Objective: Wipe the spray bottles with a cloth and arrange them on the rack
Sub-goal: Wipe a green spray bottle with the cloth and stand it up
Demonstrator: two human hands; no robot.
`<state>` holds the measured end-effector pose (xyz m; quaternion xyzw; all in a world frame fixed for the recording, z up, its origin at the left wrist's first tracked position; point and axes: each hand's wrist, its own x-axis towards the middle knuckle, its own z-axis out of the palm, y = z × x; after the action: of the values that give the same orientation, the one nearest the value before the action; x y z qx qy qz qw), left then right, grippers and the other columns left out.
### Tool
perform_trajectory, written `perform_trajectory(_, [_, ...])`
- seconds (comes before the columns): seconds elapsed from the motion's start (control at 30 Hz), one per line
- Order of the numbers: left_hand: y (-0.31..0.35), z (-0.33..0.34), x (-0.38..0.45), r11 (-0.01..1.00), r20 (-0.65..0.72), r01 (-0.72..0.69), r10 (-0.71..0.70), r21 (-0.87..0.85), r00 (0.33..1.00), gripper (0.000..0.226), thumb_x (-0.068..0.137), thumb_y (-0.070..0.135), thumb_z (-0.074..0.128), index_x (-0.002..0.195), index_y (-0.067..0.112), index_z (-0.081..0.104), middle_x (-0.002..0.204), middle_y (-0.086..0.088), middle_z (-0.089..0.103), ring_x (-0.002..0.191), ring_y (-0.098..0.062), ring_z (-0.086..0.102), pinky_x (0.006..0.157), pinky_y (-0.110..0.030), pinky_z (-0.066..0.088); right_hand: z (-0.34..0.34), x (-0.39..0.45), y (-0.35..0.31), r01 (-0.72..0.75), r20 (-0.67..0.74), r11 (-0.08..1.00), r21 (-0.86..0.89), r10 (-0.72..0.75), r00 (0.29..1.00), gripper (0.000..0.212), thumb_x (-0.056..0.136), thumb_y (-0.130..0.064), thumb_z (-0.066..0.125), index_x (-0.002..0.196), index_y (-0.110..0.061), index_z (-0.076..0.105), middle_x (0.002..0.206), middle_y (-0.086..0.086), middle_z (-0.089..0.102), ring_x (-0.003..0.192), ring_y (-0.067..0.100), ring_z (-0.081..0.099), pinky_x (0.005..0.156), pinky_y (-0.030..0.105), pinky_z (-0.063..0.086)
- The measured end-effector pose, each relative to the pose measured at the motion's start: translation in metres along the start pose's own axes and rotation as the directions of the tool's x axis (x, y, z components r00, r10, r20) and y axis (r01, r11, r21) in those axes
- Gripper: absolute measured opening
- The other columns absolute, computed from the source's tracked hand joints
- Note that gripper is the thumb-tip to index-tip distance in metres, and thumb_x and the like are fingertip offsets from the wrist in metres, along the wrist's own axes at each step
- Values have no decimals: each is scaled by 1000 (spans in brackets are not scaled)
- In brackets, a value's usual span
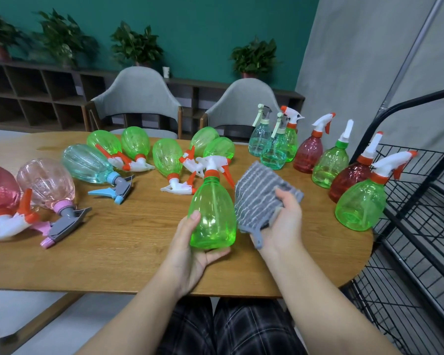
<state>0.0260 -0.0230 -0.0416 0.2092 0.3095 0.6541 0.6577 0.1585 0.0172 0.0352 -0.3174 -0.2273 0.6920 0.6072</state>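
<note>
Above table (113,252), left hand (190,254) cupping green bottle (212,213), right hand (280,224) gripping cloth (259,198)

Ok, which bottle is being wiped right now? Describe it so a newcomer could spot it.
Start at the wooden table and go to its near edge, where two hands meet. The left hand holds a clear green plastic spray bottle upright beside the grey striped cloth in the right hand. It alone is lifted; the other bottles lie or stand on the table.
</note>
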Motion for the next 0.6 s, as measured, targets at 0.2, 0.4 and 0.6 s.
perform_trajectory(0.2, [-4, 3, 0, 994, 52, -49, 44, 94, 998, 46, 72, 34, 66, 115, 19, 63, 112, -11, 70, 91, -25, 72, 67, -44, 60, 19, 4, 17, 429, 421, 664, -612, -185, 888, 16, 88, -27, 55, 101, -28, 64, 101, -9, 67, 95, 0, 62, 88, 19, 46])
perform_trajectory(0.4, [-1, 5, -4, 996, 78, -33, 27, 81, 997, 47, 84, 37, 56, 126, 17, 59, 115, -12, 70, 100, -27, 68, 91, -57, 49, -6, 10, 34, 605, 584, 507, -614, -223, 781, 42, 77, -35, 47, 115, -33, 63, 141, -11, 47, 138, 1, 32, 118, 36, 23])
perform_trajectory(0.6, [0, 9, -6, 994, 93, -43, 35, 95, 995, 62, 91, 59, 27, 132, 22, 55, 126, -10, 67, 116, -30, 63, 89, -54, 53, -20, 6, 40, 682, 684, 535, -499, -240, 689, 30, 72, -21, 50, 91, -26, 73, 125, -17, 60, 126, 11, 49, 108, 27, 32])
